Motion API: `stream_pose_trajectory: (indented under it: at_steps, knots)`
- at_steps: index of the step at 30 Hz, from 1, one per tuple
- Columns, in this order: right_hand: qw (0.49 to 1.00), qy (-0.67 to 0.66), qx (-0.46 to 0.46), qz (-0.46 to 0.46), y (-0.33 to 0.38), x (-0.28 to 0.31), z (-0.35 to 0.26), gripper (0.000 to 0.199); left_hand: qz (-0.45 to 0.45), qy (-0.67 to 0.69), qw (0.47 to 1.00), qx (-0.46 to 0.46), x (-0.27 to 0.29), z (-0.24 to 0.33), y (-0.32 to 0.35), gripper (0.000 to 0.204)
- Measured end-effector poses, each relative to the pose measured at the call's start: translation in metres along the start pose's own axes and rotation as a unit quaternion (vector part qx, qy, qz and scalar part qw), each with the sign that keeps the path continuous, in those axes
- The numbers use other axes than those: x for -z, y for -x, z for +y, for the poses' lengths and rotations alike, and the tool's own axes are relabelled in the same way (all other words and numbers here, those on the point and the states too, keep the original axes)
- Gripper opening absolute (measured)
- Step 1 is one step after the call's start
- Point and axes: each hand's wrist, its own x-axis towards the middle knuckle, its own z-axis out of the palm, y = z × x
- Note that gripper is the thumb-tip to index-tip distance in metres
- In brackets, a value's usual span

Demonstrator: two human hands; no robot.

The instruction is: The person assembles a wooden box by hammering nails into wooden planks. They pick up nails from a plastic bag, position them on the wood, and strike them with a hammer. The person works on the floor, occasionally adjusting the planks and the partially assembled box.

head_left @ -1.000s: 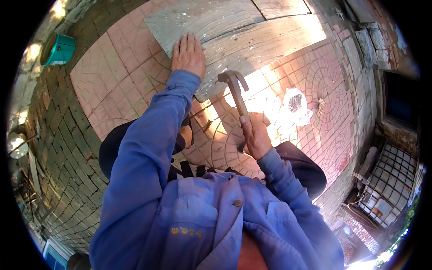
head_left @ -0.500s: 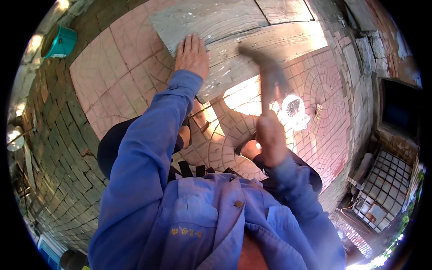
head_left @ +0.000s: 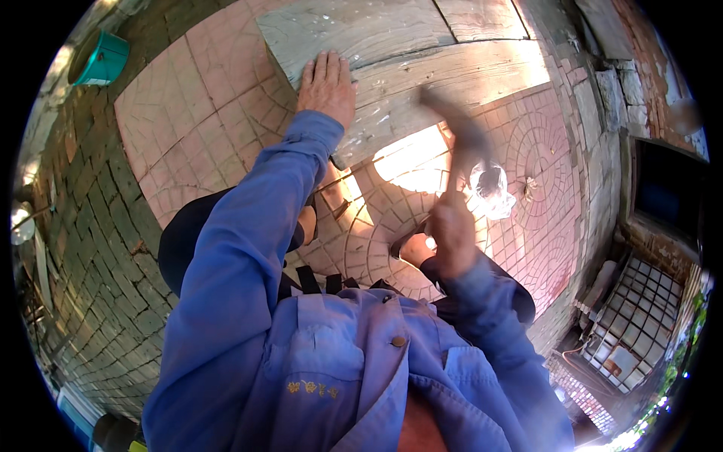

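no words or numbers can be made out. what looks like writing is a short row of yellow characters (head_left: pixel 312 389) on the blue shirt (head_left: pixel 358 354), on the left side of the wearer's chest, beside the chest pocket (head_left: pixel 324 348). the characters are set in a single line, bright against the cloth, but too small and soft to read. the green bucket (head_left: pixel 107 56) has pale marks along its lower edge, too small to tell whether they are print.

grey-brown boards (head_left: pixel 392 87), dark hammer (head_left: pixel 468 135), blue shirt (head_left: pixel 324 346), pink ring-patterned paving (head_left: pixel 544 151)
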Motion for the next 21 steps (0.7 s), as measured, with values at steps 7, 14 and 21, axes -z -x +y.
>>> stream_pose_trajectory:
  at_steps: [7, 14, 21]
  knots:
    - [0.989, 0.008, -0.149, -0.01, -0.036, -0.01, -0.056, 0.034, -0.007, -0.016, 1.0, 0.007, 0.001, -0.009, 0.007, 0.055]
    - [0.994, 0.106, 0.011, -0.022, -0.005, -0.019, 0.02, 0.03, -0.001, 0.009, 1.0, -0.009, -0.003, 0.004, 0.001, 0.054]
    - [0.995, -0.058, -0.086, -0.002, -0.034, -0.005, -0.082, 0.029, 0.001, 0.005, 1.0, 0.002, -0.002, -0.005, 0.01, 0.054]
